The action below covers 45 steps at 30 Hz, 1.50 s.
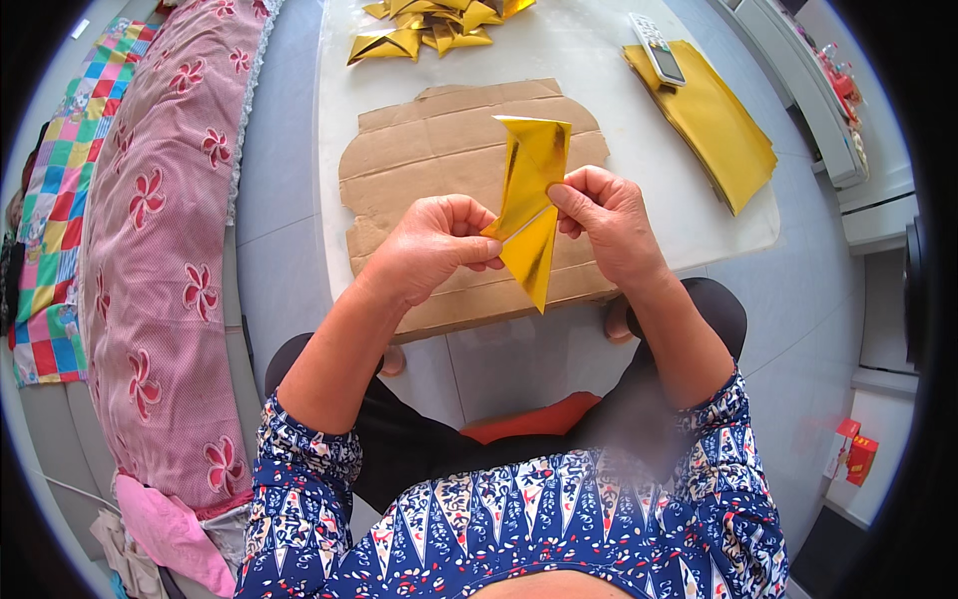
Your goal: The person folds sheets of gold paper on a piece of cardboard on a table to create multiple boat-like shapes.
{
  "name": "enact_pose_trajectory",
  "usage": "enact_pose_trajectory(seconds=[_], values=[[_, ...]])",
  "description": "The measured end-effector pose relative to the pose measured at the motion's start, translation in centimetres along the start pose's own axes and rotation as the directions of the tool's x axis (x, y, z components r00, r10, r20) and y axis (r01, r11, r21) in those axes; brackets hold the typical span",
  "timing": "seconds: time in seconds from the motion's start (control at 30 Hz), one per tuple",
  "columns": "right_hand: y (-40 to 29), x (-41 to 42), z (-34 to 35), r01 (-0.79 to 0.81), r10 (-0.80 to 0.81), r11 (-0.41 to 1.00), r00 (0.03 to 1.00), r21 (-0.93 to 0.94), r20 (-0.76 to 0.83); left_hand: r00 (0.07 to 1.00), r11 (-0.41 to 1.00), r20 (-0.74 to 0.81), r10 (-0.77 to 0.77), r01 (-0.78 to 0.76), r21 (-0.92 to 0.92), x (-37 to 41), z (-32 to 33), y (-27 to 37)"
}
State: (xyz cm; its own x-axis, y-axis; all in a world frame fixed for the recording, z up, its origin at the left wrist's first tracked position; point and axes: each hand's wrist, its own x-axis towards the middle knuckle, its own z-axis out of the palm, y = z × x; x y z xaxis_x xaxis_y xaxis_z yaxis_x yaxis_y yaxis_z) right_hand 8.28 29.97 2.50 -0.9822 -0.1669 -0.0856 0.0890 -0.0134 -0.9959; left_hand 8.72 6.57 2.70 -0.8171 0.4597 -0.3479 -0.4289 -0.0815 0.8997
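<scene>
Between my two hands is a folded sheet of gold foil paper [533,172], raised over a piece of brown cardboard [426,165]. My left hand [449,239] pinches its left corner between thumb and fingers. On the right edge, my right hand [602,210] grips it the same way. A pale slanting line crosses the paper between the two grips, and its lower end tapers to a point. At the table's far side lies a pile of folded gold paper pieces [449,22]. To the right rests a stack of flat gold sheets [711,120].
The cardboard lies on a white table [673,232]. A remote control [658,49] sits on the gold stack. Left of the table stands a seat under a pink flowered cover [165,247]. White cabinets [808,82] line the right side, with red boxes [853,453] lower down.
</scene>
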Motion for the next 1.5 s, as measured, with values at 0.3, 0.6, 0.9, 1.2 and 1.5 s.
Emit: enact_pose_trajectory(seconds=[0.3, 0.6, 0.9, 1.2, 1.5], values=[[1.1, -0.5, 1.3, -0.047, 0.048, 0.999, 0.99, -0.01, 0.132, 1.0, 0.999, -0.029, -0.009, 0.008, -0.044, 0.4, 1.2, 0.1], [-0.2, 0.1, 0.3, 0.009, -0.01, 1.0, 1.0, 0.022, 0.013, 1.0, 0.998, -0.019, -0.02, 0.021, 0.067, 0.5, 0.6, -0.2], [0.5, 0.9, -2.6, -0.051, 0.05, 0.974, 0.999, 0.221, 0.01, 0.995, 0.99, -0.034, 0.094, -0.09, 0.107, -0.3, -0.3, 0.0], [1.2, 0.5, -1.9, -0.3, 0.216, 0.841, 0.949, 0.45, 0.229, 0.888, 0.769, 0.212, 0.409, -0.46, 0.443, -0.9, 1.3, -0.4], [0.7, 0.4, -1.5, -0.334, 0.254, 0.856, 0.936, 0.395, 0.243, 0.793, 0.642, 0.29, 0.535, -0.605, 0.471, -0.6, 0.8, -0.5]])
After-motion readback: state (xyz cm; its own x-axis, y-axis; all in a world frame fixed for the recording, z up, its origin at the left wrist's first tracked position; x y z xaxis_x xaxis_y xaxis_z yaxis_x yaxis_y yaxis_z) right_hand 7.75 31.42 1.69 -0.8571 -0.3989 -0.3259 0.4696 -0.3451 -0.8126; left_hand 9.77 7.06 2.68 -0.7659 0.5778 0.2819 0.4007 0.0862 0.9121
